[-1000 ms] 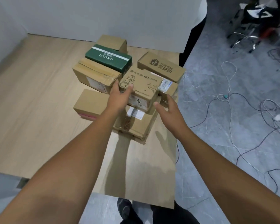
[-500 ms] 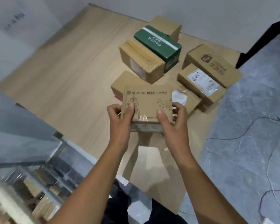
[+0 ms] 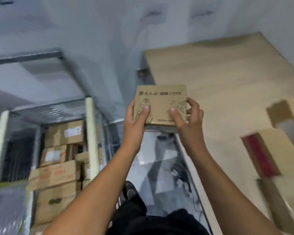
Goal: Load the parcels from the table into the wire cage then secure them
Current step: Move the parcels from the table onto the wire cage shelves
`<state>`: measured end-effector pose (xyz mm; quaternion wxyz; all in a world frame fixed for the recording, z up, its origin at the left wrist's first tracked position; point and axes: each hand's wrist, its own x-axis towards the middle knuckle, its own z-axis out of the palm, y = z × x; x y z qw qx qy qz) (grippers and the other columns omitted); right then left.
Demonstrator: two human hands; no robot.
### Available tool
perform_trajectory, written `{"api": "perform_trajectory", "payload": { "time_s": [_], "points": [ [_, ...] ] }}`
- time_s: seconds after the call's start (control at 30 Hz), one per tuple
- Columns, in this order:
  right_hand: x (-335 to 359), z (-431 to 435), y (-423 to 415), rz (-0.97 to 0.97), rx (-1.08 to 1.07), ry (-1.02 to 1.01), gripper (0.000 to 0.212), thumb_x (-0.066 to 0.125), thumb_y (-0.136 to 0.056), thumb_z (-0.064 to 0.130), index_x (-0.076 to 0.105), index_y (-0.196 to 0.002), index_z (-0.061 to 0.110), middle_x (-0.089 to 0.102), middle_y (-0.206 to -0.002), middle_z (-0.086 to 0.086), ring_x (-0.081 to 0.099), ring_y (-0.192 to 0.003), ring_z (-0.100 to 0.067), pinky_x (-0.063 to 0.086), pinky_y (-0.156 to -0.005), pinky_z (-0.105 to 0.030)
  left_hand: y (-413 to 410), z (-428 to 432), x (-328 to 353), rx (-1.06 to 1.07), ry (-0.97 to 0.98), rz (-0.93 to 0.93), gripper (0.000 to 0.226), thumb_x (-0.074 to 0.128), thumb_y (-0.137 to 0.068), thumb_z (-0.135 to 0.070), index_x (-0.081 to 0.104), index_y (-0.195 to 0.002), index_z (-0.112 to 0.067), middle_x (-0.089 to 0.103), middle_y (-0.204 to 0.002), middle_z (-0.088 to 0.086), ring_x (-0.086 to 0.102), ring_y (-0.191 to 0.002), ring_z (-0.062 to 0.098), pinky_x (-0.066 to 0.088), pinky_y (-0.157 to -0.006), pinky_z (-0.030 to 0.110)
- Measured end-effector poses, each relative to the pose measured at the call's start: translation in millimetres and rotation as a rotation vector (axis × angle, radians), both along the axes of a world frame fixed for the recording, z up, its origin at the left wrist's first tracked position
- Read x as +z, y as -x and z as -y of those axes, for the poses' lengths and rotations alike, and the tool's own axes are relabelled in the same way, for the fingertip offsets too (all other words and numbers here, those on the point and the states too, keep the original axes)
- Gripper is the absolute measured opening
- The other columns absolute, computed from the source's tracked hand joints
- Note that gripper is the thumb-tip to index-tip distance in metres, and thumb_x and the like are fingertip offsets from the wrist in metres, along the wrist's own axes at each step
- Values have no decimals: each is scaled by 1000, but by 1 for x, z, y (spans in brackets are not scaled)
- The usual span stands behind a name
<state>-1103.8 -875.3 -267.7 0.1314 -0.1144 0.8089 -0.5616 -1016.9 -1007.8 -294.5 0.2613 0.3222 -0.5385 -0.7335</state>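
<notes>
Printed parcel (image 3: 160,102) held between left grip (image 3: 134,121) and right grip (image 3: 187,120), thumbs on top. The wire cage (image 3: 90,133), stacked with boxes (image 3: 58,175), stands left of the grips; the worktop (image 3: 224,78) lies right.

Parcel: small brown cardboard parcel (image 3: 160,102), dark printed logos and cartoon line drawings on top
Table: pale wood-grain tabletop (image 3: 227,82), light beige
Cage: grey metal wire cage (image 3: 47,104), cream upright posts
Caged stack: brown cardboard boxes (image 3: 53,173), white labels, red lettering
Table box: tan cardboard box (image 3: 275,150), dark red side panel
</notes>
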Motion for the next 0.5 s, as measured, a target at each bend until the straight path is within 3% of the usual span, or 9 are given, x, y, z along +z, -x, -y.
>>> {"api": "perform_trajectory", "payload": {
  "time_s": [0.1, 0.13, 0.2, 0.3, 0.37, 0.5],
  "points": [
    [4, 101, -16, 22, 231, 57, 64, 67, -76, 66, 49, -133, 45, 48, -130, 9, 52, -115, 7, 47, -105, -32, -42, 82, 0, 186, -33, -14, 60, 74, -88, -45, 55, -143, -33, 72, -128, -9, 68, -119, 8, 55, -94, 21],
    [3, 130, -24, 50, 306, 81, 61, 70, -78, 62, 50, -132, 44, 52, -131, 9, 55, -114, 7, 50, -104, -33, -58, 105, -2, 246, -46, -16, 63, 73, -89, -42, 53, -147, -29, 72, -130, -7, 67, -121, 9, 55, -98, 24],
    [-6, 186, -40, 145, 427, 105, 53, 74, -79, 56, 52, -126, 47, 63, -126, 10, 64, -113, -3, 54, -103, -41, -90, 146, -10, 370, -66, -4, 64, 73, -89, -41, 53, -148, -27, 72, -130, -6, 67, -122, 10, 53, -102, 27],
    [-25, 258, -61, 288, 591, 59, 48, 75, -71, 61, 51, -113, 63, 63, -125, 11, 69, -110, -15, 60, -92, -42, -132, 188, -31, 546, -90, 8, 56, 75, -88, -46, 58, -140, -35, 74, -125, -11, 68, -117, 5, 55, -91, 18],
    [-44, 299, -72, 323, 749, 23, 59, 74, -74, 62, 48, -127, 64, 58, -138, 7, 67, -117, -16, 59, -93, -37, -152, 205, -50, 663, -139, 35, 61, 75, -87, -49, 54, -143, -36, 72, -128, -12, 67, -120, 5, 54, -93, 19],
    [-93, 379, -86, 398, 1030, -82, 69, 71, -88, 56, 39, -149, 54, 47, -153, 7, 53, -136, -15, 50, -109, -45, -171, 233, -94, 910, -212, 108, 65, 73, -92, -42, 48, -151, -28, 69, -133, -9, 65, -123, 7, 55, -100, 24]
  ]
}}
